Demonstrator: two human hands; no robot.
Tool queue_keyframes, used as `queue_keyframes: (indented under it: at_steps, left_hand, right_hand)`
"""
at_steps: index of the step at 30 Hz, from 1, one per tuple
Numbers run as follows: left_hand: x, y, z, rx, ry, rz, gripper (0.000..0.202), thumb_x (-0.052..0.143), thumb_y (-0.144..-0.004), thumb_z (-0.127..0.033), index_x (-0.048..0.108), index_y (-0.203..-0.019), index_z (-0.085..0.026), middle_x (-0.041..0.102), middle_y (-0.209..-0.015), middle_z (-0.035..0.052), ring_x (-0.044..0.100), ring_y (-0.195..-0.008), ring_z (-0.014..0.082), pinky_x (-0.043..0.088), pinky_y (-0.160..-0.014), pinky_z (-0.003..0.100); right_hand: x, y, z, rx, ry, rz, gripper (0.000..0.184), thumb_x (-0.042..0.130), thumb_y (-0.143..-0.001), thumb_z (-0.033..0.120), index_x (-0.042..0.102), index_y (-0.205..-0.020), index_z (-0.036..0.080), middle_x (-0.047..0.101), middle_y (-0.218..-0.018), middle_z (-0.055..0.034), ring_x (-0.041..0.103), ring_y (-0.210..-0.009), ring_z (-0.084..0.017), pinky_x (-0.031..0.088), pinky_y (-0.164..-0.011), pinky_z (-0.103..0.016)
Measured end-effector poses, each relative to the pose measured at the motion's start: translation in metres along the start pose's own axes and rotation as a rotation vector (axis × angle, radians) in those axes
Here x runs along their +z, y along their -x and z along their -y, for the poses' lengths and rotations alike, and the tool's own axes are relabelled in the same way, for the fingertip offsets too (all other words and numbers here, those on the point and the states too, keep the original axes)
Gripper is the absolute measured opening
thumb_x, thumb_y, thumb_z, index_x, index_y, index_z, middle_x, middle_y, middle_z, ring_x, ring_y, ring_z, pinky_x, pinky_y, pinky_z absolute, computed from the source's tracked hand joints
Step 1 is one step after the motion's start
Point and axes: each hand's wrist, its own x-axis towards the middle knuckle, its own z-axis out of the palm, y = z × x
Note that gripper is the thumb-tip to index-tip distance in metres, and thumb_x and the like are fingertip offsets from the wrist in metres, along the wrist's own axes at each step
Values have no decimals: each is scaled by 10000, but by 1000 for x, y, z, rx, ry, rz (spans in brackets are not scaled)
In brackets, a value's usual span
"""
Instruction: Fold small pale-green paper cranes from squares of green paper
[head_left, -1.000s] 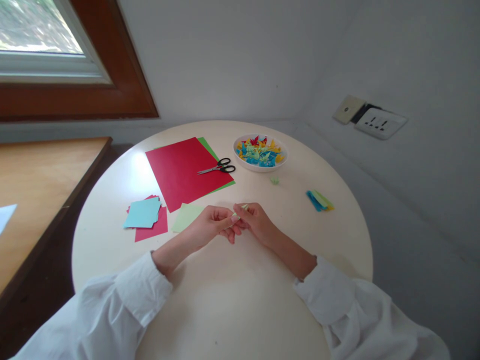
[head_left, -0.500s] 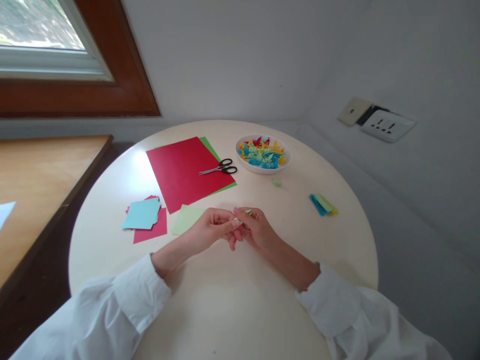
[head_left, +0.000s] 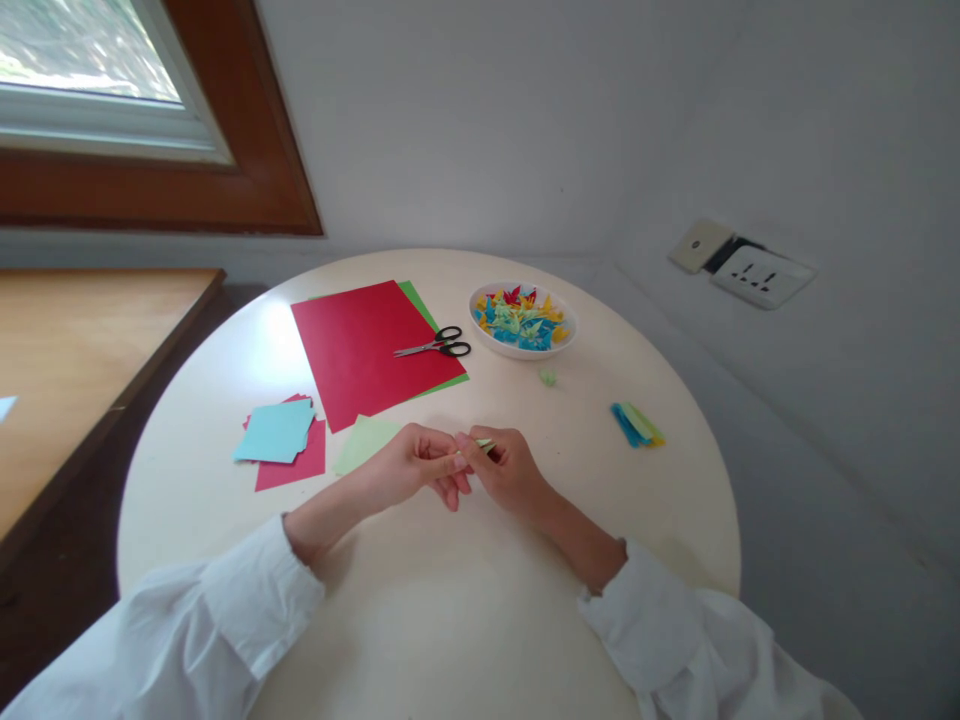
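Observation:
A small folded piece of light green paper [head_left: 486, 445] is pinched between my two hands over the middle of the table. My left hand [head_left: 420, 462] grips it from the left with thumb and fingers, and my right hand [head_left: 504, 466] from the right. Fingers cover most of it, so its shape cannot be made out. Flat sheets of pale green paper [head_left: 365, 440] lie just behind my left wrist. Beyond my right hand sits a little light green folded paper piece [head_left: 547, 377], apart from the others.
Scissors [head_left: 435, 344] rest on a large red sheet [head_left: 371, 350] over a green one. Left are light blue squares [head_left: 274, 432] on red ones [head_left: 311, 455]. A white dish [head_left: 517, 352] holds several colourful folded papers. Folded strips [head_left: 637, 424] lie right on the round table [head_left: 450, 620].
The view has shifted slightly. My right fingers have moved over the folded paper and now cover it differently; both hands still pinch it.

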Motion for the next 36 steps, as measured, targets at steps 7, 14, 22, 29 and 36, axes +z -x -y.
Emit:
queue_keyframes:
  at_steps: [7,14,22,29,36]
  left_hand:
    - [-1,3,2,162,-77,80,356,597,-778,-457,670,-689,-120,652,-584,57,594,-492,114,482,-549,233]
    - [4,3,1,195,-57,50,381,602,-761,-489,663,-671,-124,635,-580,48,585,-490,114,472,-532,232]
    - [5,0,6,150,55,51,349,632,-752,-453,664,-672,-115,629,-566,39,586,-483,109,479,-542,240]
    - [7,-2,9,80,164,19,339,680,-704,-452,646,-653,-118,650,-632,30,594,-476,97,487,-528,227]
    - [7,-5,11,75,188,28,347,679,-712,-435,635,-647,-97,638,-611,25,581,-453,88,481,-497,216]
  right_hand:
    - [7,1,3,147,-464,146,431,547,-766,515,488,-491,188,468,-392,45,486,-371,-109,406,-387,-239]
    - [16,1,1,265,-732,122,418,637,-695,487,477,-454,185,432,-346,59,484,-333,-109,431,-343,-227]
    - [15,-1,-5,281,-793,128,409,644,-702,431,435,-445,191,391,-341,73,390,-296,-76,392,-322,-212]
    - [10,-2,-6,303,-936,138,509,580,-728,562,369,-441,197,429,-357,65,458,-317,-93,450,-351,-230]
    - [12,-3,-12,263,-771,158,472,601,-728,540,466,-467,171,477,-341,48,526,-314,-127,451,-322,-233]
